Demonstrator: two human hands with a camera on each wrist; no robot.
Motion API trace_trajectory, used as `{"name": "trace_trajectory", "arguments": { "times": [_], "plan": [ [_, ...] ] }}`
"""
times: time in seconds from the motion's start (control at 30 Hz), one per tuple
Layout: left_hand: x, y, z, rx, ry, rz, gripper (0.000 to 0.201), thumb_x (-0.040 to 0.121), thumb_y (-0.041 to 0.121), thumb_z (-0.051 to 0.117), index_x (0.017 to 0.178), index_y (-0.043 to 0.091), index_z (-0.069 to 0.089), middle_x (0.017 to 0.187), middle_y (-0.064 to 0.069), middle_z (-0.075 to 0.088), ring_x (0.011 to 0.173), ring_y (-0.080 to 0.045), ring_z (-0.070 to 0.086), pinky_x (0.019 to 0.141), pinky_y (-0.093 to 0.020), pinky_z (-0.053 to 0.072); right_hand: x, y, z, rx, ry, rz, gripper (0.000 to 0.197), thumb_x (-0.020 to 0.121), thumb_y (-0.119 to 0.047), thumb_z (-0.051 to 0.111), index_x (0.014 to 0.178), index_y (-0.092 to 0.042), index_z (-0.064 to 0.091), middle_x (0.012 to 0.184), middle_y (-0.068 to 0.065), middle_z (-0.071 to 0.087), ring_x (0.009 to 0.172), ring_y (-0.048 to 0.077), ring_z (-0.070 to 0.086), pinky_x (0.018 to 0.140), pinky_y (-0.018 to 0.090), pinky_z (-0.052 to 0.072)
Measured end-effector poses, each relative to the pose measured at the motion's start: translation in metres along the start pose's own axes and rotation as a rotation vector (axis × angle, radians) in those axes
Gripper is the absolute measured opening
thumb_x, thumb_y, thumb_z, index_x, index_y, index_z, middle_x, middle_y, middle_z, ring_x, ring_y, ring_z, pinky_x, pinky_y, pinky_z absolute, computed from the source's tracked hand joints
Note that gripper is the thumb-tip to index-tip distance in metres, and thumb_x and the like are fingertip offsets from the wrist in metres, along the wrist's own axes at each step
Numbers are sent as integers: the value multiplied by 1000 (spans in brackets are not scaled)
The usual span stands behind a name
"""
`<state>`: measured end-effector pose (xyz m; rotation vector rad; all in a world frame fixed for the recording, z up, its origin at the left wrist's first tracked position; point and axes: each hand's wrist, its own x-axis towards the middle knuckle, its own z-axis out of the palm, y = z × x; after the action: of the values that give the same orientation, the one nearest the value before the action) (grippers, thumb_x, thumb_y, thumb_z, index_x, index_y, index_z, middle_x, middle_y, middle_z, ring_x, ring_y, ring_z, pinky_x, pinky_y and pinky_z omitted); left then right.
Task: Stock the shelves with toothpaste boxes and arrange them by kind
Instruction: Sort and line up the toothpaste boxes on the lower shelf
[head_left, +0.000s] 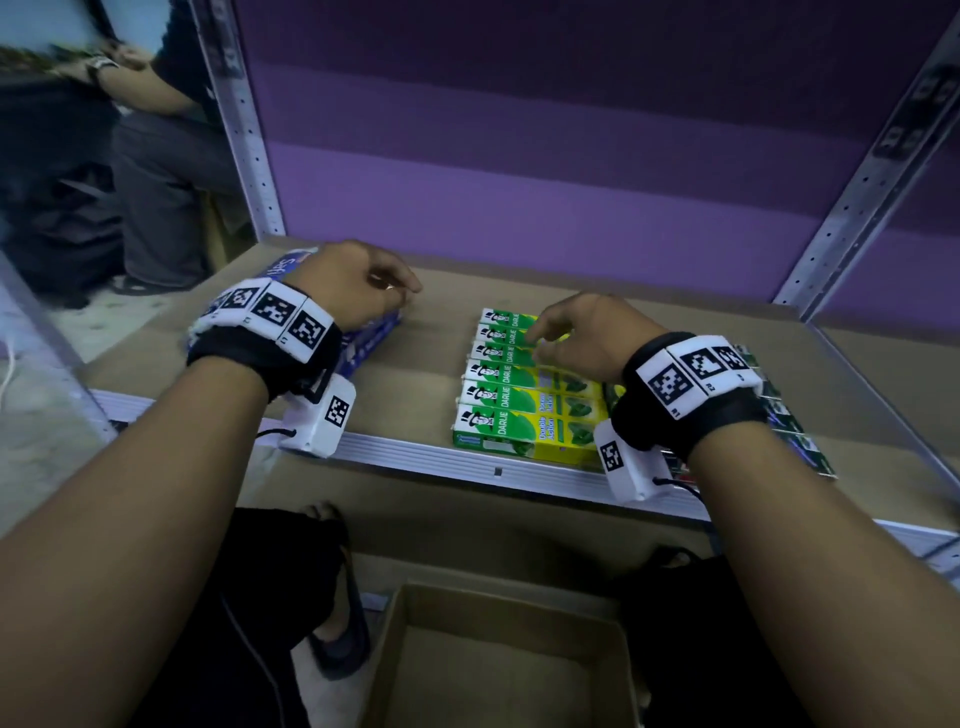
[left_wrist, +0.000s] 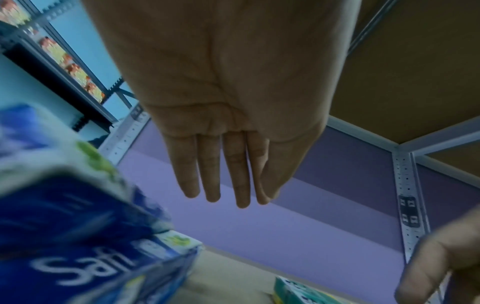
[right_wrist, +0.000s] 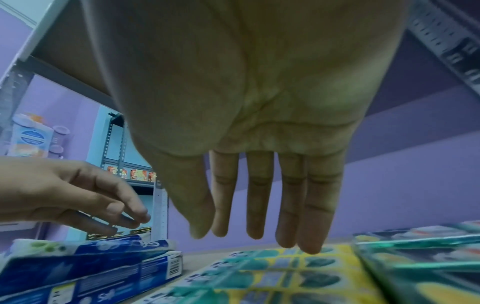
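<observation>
A row of several green-and-yellow Darlie toothpaste boxes (head_left: 524, 400) lies flat on the brown shelf board (head_left: 426, 374). My right hand (head_left: 550, 338) hangs over the far boxes of this row, fingers straight and holding nothing; whether the fingertips (right_wrist: 309, 244) touch the green-and-yellow boxes (right_wrist: 272, 275) I cannot tell. To the left lies a stack of blue Safi boxes (head_left: 369, 343). Above its far end my left hand (head_left: 384, 291) hovers, relaxed and empty. The left wrist view shows its fingers (left_wrist: 241, 181) straight, beside the blue boxes (left_wrist: 78, 236).
Dark green boxes (head_left: 784, 415) lie on the shelf right of the Darlie row. An open cardboard box (head_left: 498, 660) stands on the floor below the shelf edge. Metal uprights (head_left: 249, 130) frame the bay, with a purple back wall. A person sits at the far left (head_left: 156, 156).
</observation>
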<state>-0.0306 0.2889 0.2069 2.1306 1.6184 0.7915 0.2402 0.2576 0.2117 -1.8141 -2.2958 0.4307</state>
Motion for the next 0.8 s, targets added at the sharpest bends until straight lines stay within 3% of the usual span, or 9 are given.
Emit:
{"name": "trace_trajectory", "arguments": {
  "times": [0.2, 0.4, 0.53, 0.67, 0.73, 0.8],
  "plan": [
    [-27, -33, -34, 121, 154, -15, 15, 90, 22, 68, 103, 20, 76, 96, 10, 68, 89, -4, 59, 80, -15, 39, 28, -45, 13, 1, -11, -52, 18, 90, -31, 67, 106, -30, 72, 111, -3, 69, 102, 16, 64, 96, 26, 48],
    [-47, -69, -61, 147, 250, -105, 17, 90, 22, 66, 105, 22, 74, 112, 4, 70, 104, -13, 62, 90, -20, 42, 58, -96, 19, -53, -60, -91, 23, 91, -31, 64, 114, -31, 69, 118, 0, 66, 106, 20, 62, 98, 28, 48],
    [-53, -92, -73, 99, 321, -263, 17, 90, 27, 66, 105, 25, 73, 105, 5, 71, 99, -16, 64, 91, -28, 49, 80, -128, 24, -76, -94, -123, 29, 92, -35, 64, 120, -30, 66, 129, 1, 59, 114, 24, 58, 99, 33, 48],
    [-60, -112, -82, 105, 393, -372, 17, 88, 27, 67, 104, 23, 73, 100, 3, 73, 97, -15, 64, 82, -21, 43, 104, -154, 36, 29, -158, -96, 35, 94, -38, 61, 127, -28, 59, 121, 4, 60, 104, 27, 62, 90, 40, 54],
    [-62, -118, -85, 91, 364, -426, 15, 88, 28, 66, 101, 23, 73, 96, 2, 72, 95, -18, 65, 81, -22, 44, 116, -164, 45, 56, -183, -88, 42, 96, -43, 57, 134, -27, 53, 119, 5, 60, 95, 24, 59, 78, 33, 52],
    [-63, -123, -84, 64, 335, -466, 9, 88, 28, 66, 94, 25, 71, 93, -1, 71, 93, -23, 66, 80, -25, 48, 126, -172, 54, 88, -193, -86, 49, 96, -45, 55, 140, -25, 46, 128, 9, 60, 82, 22, 55, 64, 26, 44]
  ]
}}
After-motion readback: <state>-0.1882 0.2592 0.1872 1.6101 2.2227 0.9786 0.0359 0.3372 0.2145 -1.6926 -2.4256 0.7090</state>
